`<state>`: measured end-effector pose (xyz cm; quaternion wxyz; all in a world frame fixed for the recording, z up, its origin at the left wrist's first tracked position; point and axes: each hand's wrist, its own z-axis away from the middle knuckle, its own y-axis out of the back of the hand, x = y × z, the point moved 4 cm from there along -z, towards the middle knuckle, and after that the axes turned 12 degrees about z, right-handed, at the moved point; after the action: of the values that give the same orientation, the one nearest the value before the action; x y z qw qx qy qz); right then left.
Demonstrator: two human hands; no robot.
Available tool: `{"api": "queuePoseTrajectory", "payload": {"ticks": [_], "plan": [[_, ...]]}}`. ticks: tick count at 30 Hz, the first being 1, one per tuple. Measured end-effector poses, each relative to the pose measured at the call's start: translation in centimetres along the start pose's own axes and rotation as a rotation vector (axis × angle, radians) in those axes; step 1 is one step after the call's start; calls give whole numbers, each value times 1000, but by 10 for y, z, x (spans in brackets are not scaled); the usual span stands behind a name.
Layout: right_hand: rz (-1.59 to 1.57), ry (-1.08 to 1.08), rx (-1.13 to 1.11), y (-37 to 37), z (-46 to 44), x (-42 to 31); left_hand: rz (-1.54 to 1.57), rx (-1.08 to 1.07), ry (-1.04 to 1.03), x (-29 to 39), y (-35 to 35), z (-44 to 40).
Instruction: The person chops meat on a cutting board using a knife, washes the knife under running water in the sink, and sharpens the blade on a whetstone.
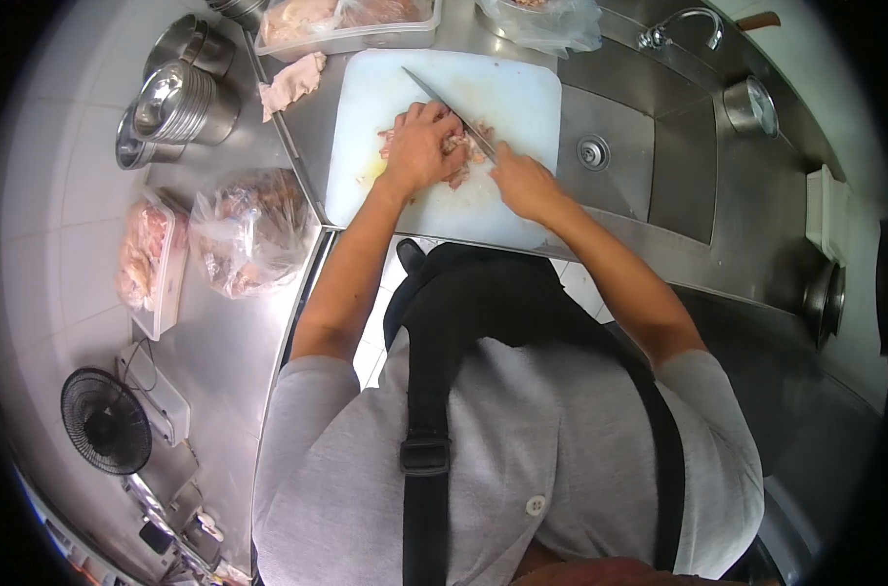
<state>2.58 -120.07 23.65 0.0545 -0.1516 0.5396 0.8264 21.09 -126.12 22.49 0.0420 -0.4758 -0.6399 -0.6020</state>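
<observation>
Grasping a knife (442, 102), the right hand (524, 186) sets its edge among chopped meat (457, 179) just left of the grip, on a cutting board (507, 88). The left hand (419, 146) curls over pieces, its hold unclear; sliding meat could send the edge into it.

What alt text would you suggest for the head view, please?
A person's right hand holds a knife at chopped meat on a white cutting board, the left hand over the meat. A steel sink lies to the right.
</observation>
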Motion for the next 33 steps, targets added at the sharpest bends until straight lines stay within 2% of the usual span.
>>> {"api": "queuePoseTrajectory", "payload": {"ticks": [3, 8, 12, 16, 17, 20, 24, 28, 30, 33], "plan": [[7, 42, 13, 0, -24, -2, 12, -1, 10, -3, 1, -1], [44, 46, -56, 42, 15, -1, 33, 1, 17, -3, 4, -5], [31, -11, -122, 35, 18, -6, 89, 16, -20, -8, 5, -7], [-40, 36, -6, 7, -34, -11, 111, -16, -26, -10, 4, -9], [-27, 58, -3, 8, -36, -11, 119, -30, -28, -9, 4, -7], [12, 75, -19, 37, -19, -11, 127, 103, 37, -7, 10, -4], [80, 109, -82, 44, 17, -3, 74, 64, 30, -4, 13, -4], [-24, 91, 35, -9, -24, -8, 102, 13, 51, -12, 6, -2], [-43, 97, 83, -11, -49, -15, 117, 16, 31, -15, 8, -3], [-13, 102, 32, 16, -39, -13, 172, 75, -23, -10, 14, -1]]}}
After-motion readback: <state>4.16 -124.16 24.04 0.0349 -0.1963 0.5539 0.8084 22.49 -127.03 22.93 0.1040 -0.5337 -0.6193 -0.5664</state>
